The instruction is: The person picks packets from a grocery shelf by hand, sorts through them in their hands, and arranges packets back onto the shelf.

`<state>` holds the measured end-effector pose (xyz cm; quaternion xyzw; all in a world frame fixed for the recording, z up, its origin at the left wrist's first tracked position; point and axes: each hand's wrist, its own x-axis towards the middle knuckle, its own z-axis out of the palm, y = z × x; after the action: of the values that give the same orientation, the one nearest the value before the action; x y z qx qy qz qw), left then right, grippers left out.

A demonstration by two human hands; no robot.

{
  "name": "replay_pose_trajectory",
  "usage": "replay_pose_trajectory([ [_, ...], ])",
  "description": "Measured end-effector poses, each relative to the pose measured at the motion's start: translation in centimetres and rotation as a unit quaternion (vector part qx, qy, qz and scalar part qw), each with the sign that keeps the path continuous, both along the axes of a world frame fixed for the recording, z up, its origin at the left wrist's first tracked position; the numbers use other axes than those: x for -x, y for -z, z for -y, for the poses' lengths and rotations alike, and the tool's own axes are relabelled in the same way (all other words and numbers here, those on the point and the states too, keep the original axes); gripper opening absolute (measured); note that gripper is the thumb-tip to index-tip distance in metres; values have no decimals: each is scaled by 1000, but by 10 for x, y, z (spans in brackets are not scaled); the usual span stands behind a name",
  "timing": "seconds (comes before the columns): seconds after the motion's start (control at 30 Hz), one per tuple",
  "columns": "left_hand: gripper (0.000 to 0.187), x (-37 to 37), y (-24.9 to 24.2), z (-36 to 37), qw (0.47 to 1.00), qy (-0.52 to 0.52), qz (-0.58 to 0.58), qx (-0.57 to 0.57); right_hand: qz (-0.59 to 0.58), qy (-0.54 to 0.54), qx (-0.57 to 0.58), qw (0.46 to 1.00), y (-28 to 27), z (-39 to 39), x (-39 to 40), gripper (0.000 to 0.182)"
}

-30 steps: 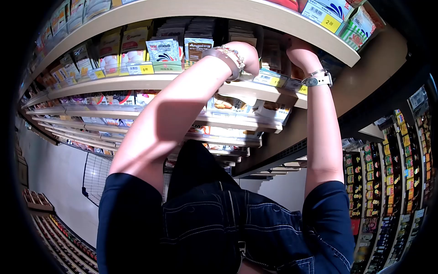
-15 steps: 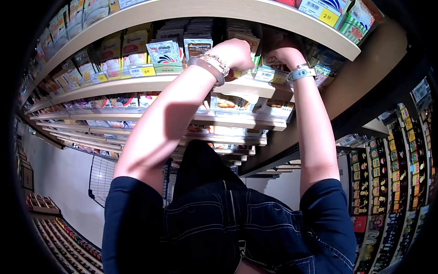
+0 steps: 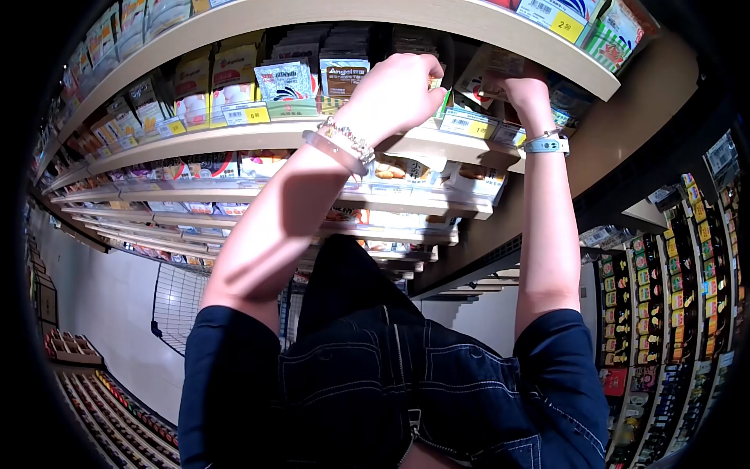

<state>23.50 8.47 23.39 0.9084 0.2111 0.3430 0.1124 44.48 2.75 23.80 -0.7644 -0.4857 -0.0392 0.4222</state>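
Observation:
My left hand (image 3: pixel 400 92), with a beaded bracelet and a bangle at its wrist, is at the shelf's front edge. Its fingers curl over the dark row of packets (image 3: pixel 412 39), thumb a little apart; what they grip is hidden. Deeper in the compartment to the right, my right hand (image 3: pixel 525 95) has its fingers bent against a seasoning packet (image 3: pixel 478 78) that leans at a tilt. Shade hides part of those fingertips. A light-blue wristband (image 3: pixel 547 145) circles that wrist. Left of my left hand stands a brown Angel packet (image 3: pixel 344 76), beside a blue-and-white packet (image 3: pixel 286 81).
Price tags line the shelf edge (image 3: pixel 273 125). Another shelf board (image 3: pixel 437 19) hangs close above my hands, and more packet shelves continue below. A wire shopping cart (image 3: pixel 176 301) stands at lower left. Shelves of jars (image 3: pixel 648 313) are on the right.
My right hand has moved slightly right, and the packet by its fingers now shows more. My left hand has come down a little, its thumb and forefinger more visible.

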Motion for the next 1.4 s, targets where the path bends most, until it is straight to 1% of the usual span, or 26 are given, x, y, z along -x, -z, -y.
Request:
replay_pose_trajectory([
  [0.03, 27, 2, 0, 4, 999, 13, 42, 13, -110, -59, -75, 989, 2, 3, 1, 40],
  [0.1, 24, 9, -1, 15, 991, 40, 125, 39, -320, -170, -219, 906, 8, 9, 2, 31],
  [0.13, 27, 12, -1, 20, 988, 33, 130, 77, -352, -159, -175, 906, 1, 23, 16, 28],
  [0.23, 36, 13, 14, 32, 970, 36, 208, 120, -370, -331, -201, 844, 13, 41, 41, 37],
  [0.27, 41, 14, 20, 34, 961, 69, 212, 164, -392, -342, -218, 826, 17, 49, 58, 37],
  [0.3, 34, 16, 23, 41, 926, 131, 208, 286, -413, -353, -233, 806, 21, 58, 74, 37],
  [0.37, 25, 24, 36, 50, 894, 176, 138, 388, -430, -331, -271, 795, 38, 69, 88, 32],
  [0.43, 17, 28, 53, 64, 913, 162, 162, 337, -515, -321, -334, 721, 59, 78, 89, 31],
  [0.47, 18, 30, 66, 68, 929, 137, 184, 291, -553, -235, -384, 701, 54, 81, 102, 25],
  [0.5, 18, 31, 75, 72, 941, 113, 203, 245, -541, -382, -362, 655, 81, 84, 81, 14],
  [0.57, 19, 37, 85, 77, 910, 124, 230, 322, -604, -382, -331, 616, 86, 86, 74, 16],
  [0.63, 20, 40, 92, 78, 911, 109, 240, 318, -689, -467, -295, 469, 85, 85, 80, 31],
  [0.7, 19, 46, 90, 82, 901, 82, 251, 345, -710, -511, -222, 430, 82, 83, 84, 43],
  [0.8, 38, 48, 89, 83, 880, 91, 291, 364, -700, -543, -179, 429, 72, 86, 98, 66],
  [0.87, 55, 51, 89, 83, 888, 95, 284, 350, -672, -525, -209, 480, 74, 87, 103, 64],
  [0.9, 52, 50, 92, 82, 886, 101, 304, 336, -656, -516, -223, 504, 74, 87, 105, 63],
  [0.93, 49, 47, 96, 83, 884, 106, 323, 322, -618, -467, -231, 589, 76, 87, 102, 59],
  [1.0, 43, 49, 98, 82, 884, 110, 308, 334, -603, -473, -235, 598, 80, 85, 98, 63],
  [1.03, 40, 55, 97, 80, 885, 108, 274, 360, -590, -416, -221, 656, 70, 90, 107, 65],
  [1.07, 37, 57, 96, 80, 884, 107, 240, 386, -568, -425, -198, 677, 69, 92, 110, 67],
  [1.1, 34, 58, 96, 80, 875, 120, 230, 408, -552, -430, -182, 690, 73, 91, 107, 56],
  [1.17, 29, 57, 96, 79, 855, 147, 210, 450, -469, -414, -98, 774, 75, 92, 108, 54],
  [1.23, 33, 55, 102, 75, 874, 174, 194, 410, -319, -408, -39, 855, 77, 87, 108, 56],
  [1.3, 37, 51, 107, 77, 896, 197, 230, 326, -239, -402, -55, 882, 80, 83, 114, 57],
  [1.33, 49, 56, 100, 79, 851, 212, 205, 434, -175, -383, -69, 904, 80, 79, 114, 68],
  [1.4, 54, 53, 92, 79, 895, 209, 241, 310, -259, -366, -81, 890, 70, 80, 119, 78],
])
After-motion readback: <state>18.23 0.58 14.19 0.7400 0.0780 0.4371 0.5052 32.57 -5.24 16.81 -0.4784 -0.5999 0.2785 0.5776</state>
